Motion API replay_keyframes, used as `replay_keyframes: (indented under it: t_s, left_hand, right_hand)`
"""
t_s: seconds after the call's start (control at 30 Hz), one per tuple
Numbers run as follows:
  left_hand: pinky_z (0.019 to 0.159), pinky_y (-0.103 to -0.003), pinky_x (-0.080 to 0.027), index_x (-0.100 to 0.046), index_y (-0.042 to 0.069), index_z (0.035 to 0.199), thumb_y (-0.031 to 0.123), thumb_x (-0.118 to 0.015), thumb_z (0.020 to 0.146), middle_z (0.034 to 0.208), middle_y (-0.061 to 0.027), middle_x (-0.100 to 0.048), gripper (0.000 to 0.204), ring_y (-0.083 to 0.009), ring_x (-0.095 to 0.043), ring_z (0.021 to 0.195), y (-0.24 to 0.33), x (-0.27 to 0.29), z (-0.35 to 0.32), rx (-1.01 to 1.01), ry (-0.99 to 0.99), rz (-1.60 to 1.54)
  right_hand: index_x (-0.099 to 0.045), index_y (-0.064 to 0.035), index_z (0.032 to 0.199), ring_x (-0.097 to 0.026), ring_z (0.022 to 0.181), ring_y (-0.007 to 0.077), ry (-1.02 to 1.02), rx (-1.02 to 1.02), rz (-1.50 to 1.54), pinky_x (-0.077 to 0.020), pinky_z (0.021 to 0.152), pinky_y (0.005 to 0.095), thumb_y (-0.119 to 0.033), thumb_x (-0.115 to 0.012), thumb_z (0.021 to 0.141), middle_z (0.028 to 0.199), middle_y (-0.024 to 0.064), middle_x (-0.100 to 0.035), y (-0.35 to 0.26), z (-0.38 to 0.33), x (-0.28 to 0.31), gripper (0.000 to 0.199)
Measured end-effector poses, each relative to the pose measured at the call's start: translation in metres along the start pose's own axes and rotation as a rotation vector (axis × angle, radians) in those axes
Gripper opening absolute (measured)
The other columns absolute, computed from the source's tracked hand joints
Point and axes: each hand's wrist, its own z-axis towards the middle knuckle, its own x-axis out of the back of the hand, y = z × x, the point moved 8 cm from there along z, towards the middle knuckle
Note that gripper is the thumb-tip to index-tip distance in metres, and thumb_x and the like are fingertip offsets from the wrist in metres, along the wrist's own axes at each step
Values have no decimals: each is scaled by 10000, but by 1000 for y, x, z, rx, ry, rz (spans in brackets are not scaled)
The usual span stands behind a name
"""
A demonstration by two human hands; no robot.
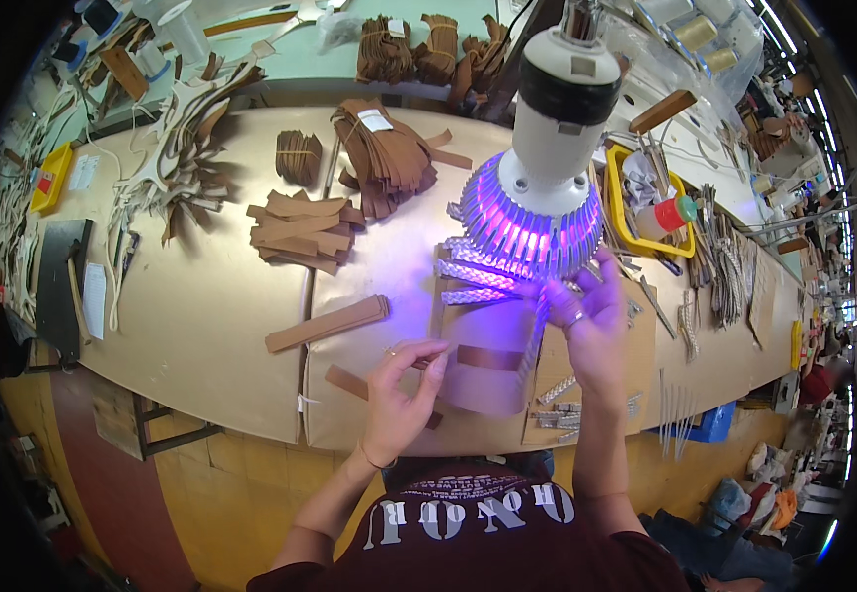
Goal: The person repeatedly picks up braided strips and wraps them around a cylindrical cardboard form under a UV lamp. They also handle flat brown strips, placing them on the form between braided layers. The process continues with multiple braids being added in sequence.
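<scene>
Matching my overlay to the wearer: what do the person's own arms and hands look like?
The left hand wears a thin dark wristband and a small ring; the right hand wears a silvery ring. Both are gloveless, with bare forearms below short, dark maroon sleeves.

White-lettered maroon shirt (492, 553); ring (574, 317)

One left hand (399, 397), one right hand (596, 324). One lamp (558, 138). Brown strip bundles (385, 51): three on far counter (310, 74), two nearer; also one loose heap (305, 232), one neat stack (332, 323). Yellow trays (615, 202): at least two. Green-capped bottle (663, 218): one.
</scene>
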Motion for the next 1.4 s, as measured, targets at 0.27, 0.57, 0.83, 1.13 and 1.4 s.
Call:
replay_keyframes:
  t_s: [0.27, 0.57, 0.83, 1.13, 1.4]
  left_hand:
    - [764, -242, -483, -674, -22, 1101, 138, -613, 973, 1061, -65, -640, 213, -103, -607, 859, 8, -36, 12, 106, -101, -373]
    - [717, -248, -469, -684, -34, 1002, 112, -615, 966, 895, -48, -643, 166, -95, -587, 794, 8, -38, 30, 100, -200, -252]
    - [798, -284, -487, -692, -5, 1073, 105, -642, 932, 988, -90, -667, 186, -147, -614, 881, 11, -19, 20, -19, -117, -157]
    - [773, -359, -512, -654, 39, 1210, 288, -780, 802, 1166, -140, -606, 494, -272, -621, 875, -11, -12, -29, -182, 33, 204]
    - [756, -385, -499, -643, 61, 1228, 380, -832, 663, 1161, -128, -593, 676, -277, -611, 875, -12, -22, -38, -319, 70, 320]
  right_hand:
    - [-244, -117, 1496, -620, 1067, 225, 326, 227, 250, -573, 855, 338, 80, -550, 933, 1166, 91, -483, -7, -10, 19, 670]
    - [-506, -91, 1369, -524, 1203, 254, 652, 854, -1412, -286, 1127, 508, -32, -624, 916, 1282, 166, -531, -69, -71, -7, 471]
    - [-699, -42, 1050, -614, 704, 189, -252, 174, -1139, -488, 765, 323, -101, -682, 898, 779, 38, -635, -22, -53, -19, 164]
    - [-649, 11, 973, -547, 596, 112, -158, 13, -1037, -436, 568, 264, -48, -713, 865, 696, 59, -613, -17, -44, -42, 138]
    - [-490, -25, 981, -559, 688, 46, -166, 17, -1092, -437, 650, 197, -13, -723, 850, 754, 3, -610, 6, -47, -62, 268]
